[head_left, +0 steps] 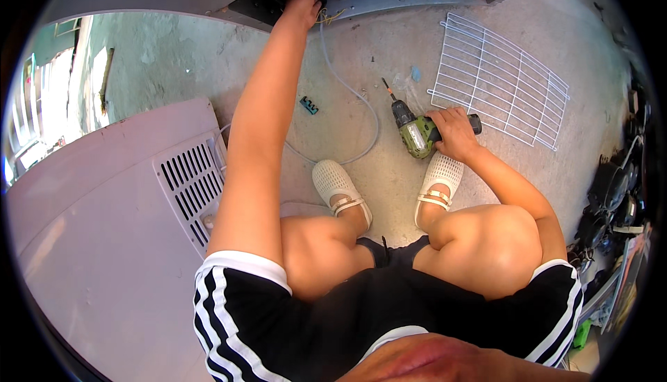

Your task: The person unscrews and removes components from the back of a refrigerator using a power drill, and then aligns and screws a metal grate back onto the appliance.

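My right hand [455, 132] is wrapped round the handle of a green and black cordless drill [419, 136], which is low over the floor near my right shoe. Its long bit points away from me, to the upper left. My left arm stretches far forward, and my left hand [303, 3] reaches into the dark opening at the base of a large grey appliance [417, 0]. The fingers of that hand are mostly lost in shadow, so what they touch is hidden. Yellowish wires [331, 15] and a grey cable [342, 80] come out beside my left wrist.
A white wire rack [500, 80] lies on the concrete floor at the right. A small dark bit holder [309, 105] lies between my arms. To the left is a large pale panel with a slotted vent [191, 180]. Dark clutter [608, 187] lines the right edge.
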The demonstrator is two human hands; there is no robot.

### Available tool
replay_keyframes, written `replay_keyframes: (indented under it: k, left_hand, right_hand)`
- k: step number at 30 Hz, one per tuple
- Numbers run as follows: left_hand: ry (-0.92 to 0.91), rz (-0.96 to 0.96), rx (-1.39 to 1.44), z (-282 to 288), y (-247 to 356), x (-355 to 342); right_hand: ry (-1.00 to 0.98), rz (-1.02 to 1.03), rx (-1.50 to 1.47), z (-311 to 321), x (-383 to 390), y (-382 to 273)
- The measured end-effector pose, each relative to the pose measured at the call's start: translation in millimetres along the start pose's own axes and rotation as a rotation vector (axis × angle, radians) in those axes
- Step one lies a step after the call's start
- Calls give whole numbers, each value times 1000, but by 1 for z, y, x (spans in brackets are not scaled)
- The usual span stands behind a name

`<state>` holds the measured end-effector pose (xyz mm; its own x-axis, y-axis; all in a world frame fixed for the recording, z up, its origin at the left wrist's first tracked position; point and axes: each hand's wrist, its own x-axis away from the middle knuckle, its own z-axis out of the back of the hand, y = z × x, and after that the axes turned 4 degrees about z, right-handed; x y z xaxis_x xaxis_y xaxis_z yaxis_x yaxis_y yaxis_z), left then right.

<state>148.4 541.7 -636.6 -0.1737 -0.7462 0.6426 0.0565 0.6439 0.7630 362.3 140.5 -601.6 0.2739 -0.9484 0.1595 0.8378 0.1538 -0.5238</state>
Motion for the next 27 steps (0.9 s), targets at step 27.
replay_keyframes:
  k: [27]
  left_hand:
    - [92, -71, -471, -1, -5, -21]
  right_hand:
    - [-4, -87, -58, 13, 13, 5]
